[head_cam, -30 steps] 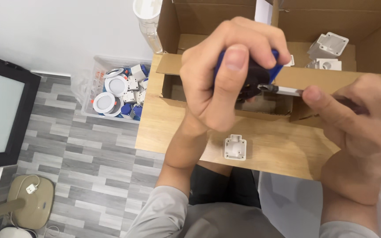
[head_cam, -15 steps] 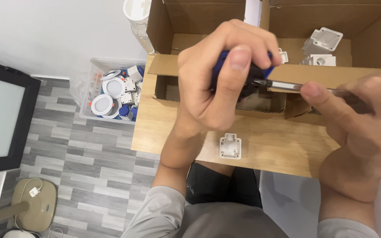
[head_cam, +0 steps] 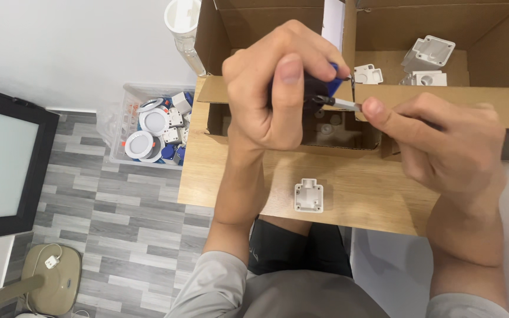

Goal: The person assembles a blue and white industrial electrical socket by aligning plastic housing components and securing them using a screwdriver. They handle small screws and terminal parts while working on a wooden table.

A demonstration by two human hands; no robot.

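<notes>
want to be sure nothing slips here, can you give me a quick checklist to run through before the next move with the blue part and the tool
1. Left hand wrapped firmly round the blue part: ok, fingers closed over it, thumb pressed on front.
2. Right hand gripping the thin metal tool: ok, forefinger laid along the shaft.
3. Tool tip seated in the part: cannot tell, the left hand hides the contact point.
4. Both hands over the wooden table, so a dropped piece lands there: ok.
5. White plastic piece lying apart from the hands, near the table's front edge: ok.
6. Cardboard box edge close under the right hand: not ok, little room to move.
</notes>
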